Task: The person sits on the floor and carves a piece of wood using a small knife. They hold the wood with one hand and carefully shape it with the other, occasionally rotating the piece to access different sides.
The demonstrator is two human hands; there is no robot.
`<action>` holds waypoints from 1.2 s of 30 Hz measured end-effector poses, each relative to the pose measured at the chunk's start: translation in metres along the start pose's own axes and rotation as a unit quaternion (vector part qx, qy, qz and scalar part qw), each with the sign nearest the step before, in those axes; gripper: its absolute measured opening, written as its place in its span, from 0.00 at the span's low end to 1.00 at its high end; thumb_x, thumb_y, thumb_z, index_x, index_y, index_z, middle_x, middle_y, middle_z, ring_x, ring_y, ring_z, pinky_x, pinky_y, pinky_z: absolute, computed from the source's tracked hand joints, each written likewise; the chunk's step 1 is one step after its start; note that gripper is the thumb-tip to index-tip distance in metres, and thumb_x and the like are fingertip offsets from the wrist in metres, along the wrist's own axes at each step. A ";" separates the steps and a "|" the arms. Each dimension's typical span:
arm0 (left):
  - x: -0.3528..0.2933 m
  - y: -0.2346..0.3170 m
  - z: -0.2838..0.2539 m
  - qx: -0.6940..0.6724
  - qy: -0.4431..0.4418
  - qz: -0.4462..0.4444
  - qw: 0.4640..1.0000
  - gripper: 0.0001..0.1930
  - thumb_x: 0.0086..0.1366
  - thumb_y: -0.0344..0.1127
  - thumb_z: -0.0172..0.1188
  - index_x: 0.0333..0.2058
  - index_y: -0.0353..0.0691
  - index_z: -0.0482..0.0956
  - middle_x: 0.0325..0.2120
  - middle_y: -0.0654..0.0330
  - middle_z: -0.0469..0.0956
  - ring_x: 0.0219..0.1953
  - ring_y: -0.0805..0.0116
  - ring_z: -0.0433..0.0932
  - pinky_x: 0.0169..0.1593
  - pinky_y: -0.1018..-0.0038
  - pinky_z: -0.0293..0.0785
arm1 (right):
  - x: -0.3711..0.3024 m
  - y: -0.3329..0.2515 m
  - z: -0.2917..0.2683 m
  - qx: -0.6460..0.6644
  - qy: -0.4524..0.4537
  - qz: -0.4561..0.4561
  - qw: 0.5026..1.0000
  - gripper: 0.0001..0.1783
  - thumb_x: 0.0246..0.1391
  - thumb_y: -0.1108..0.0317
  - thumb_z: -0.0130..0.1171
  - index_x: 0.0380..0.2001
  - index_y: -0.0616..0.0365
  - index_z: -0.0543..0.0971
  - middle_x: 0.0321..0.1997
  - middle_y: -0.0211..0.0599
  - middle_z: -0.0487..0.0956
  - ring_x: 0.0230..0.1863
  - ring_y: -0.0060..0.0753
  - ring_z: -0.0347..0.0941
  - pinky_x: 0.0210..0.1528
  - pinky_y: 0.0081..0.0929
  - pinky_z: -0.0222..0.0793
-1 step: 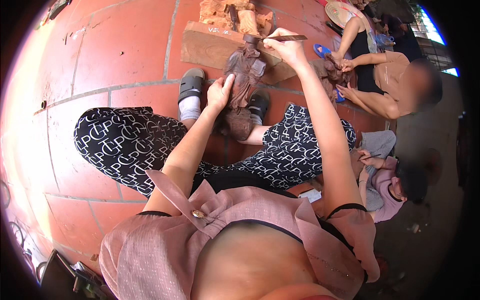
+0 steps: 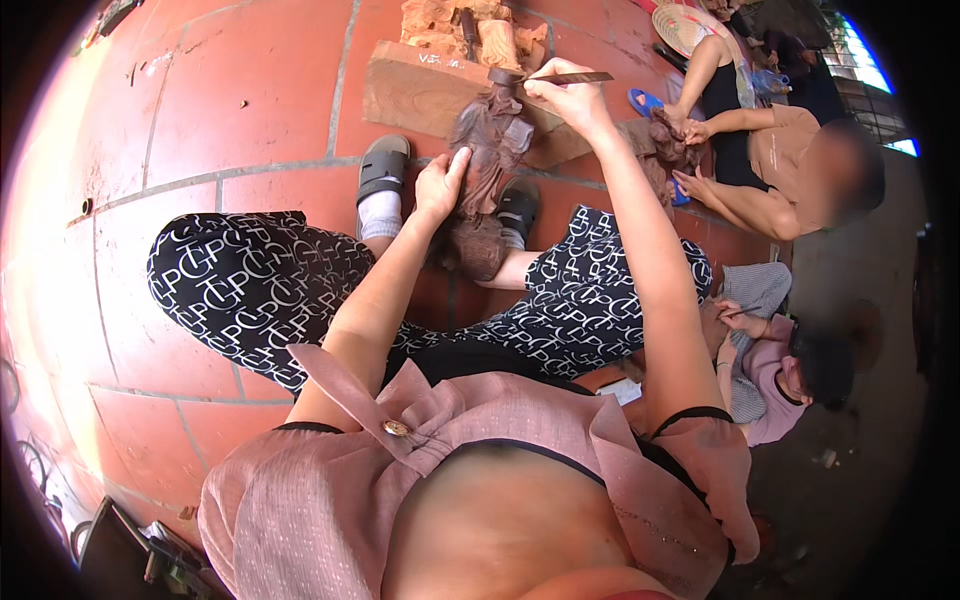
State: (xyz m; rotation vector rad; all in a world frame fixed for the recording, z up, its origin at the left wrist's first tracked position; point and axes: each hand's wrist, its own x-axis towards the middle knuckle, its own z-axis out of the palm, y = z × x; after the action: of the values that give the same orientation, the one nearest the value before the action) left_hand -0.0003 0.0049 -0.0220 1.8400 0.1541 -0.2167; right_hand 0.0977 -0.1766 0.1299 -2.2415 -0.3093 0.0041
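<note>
A dark brown carved wooden statue (image 2: 486, 160) of a robed figure leans away from me between my feet, its head end against a pale wooden block (image 2: 415, 95). Around the left side of its body, my left hand (image 2: 441, 186) is closed, thumb lying on the carved folds. My right hand (image 2: 568, 92) pinches a slim dark carving tool (image 2: 585, 76), pen-like, at the statue's head. The tool's working end is too small to make out. Down near my shin sits the statue's rounded base (image 2: 478, 255).
Rough carved wood pieces (image 2: 497, 42) lie on the block, beside a dark handle (image 2: 467, 32). On the right, one person (image 2: 790, 150) holds another dark carving (image 2: 668, 140); a second person (image 2: 770, 385) sits nearer. Red floor tiles (image 2: 250, 90) spread left.
</note>
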 end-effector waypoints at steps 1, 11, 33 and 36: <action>0.000 0.002 0.001 0.000 0.013 0.003 1.000 0.34 0.56 0.64 0.43 0.33 0.31 0.75 0.33 0.40 0.74 0.41 0.46 0.72 0.46 0.62 0.65 | 0.002 0.007 0.004 -0.045 0.013 -0.079 0.996 0.07 0.39 0.67 0.62 0.21 0.58 0.77 0.21 0.30 0.77 0.26 0.21 0.73 0.31 0.22 0.69; 0.000 0.001 -0.001 -0.004 0.001 -0.009 1.000 0.34 0.56 0.64 0.43 0.32 0.30 0.75 0.33 0.40 0.74 0.41 0.46 0.72 0.45 0.62 0.65 | 0.029 0.009 0.011 -0.183 -0.060 -0.105 0.976 0.11 0.38 0.64 0.63 0.24 0.59 0.78 0.22 0.39 0.77 0.25 0.32 0.74 0.31 0.27 0.68; -0.001 0.003 -0.001 -0.026 0.004 -0.010 1.000 0.33 0.56 0.64 0.45 0.30 0.31 0.74 0.31 0.41 0.75 0.38 0.46 0.73 0.43 0.63 0.66 | 0.012 0.014 0.019 -0.127 -0.013 -0.117 0.985 0.09 0.39 0.69 0.63 0.26 0.60 0.78 0.25 0.31 0.77 0.29 0.24 0.73 0.35 0.22 0.68; 0.000 0.002 -0.003 -0.026 -0.003 -0.017 1.000 0.33 0.56 0.64 0.45 0.30 0.31 0.74 0.30 0.41 0.74 0.38 0.46 0.73 0.43 0.62 0.66 | 0.014 0.016 0.020 -0.149 -0.006 -0.118 0.982 0.09 0.39 0.69 0.63 0.26 0.60 0.78 0.26 0.31 0.77 0.30 0.23 0.72 0.35 0.22 0.68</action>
State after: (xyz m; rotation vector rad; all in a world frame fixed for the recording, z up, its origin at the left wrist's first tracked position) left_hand 0.0004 0.0074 -0.0191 1.7868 0.1846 -0.2394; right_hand 0.1130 -0.1678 0.1059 -2.4868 -0.6144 -0.1651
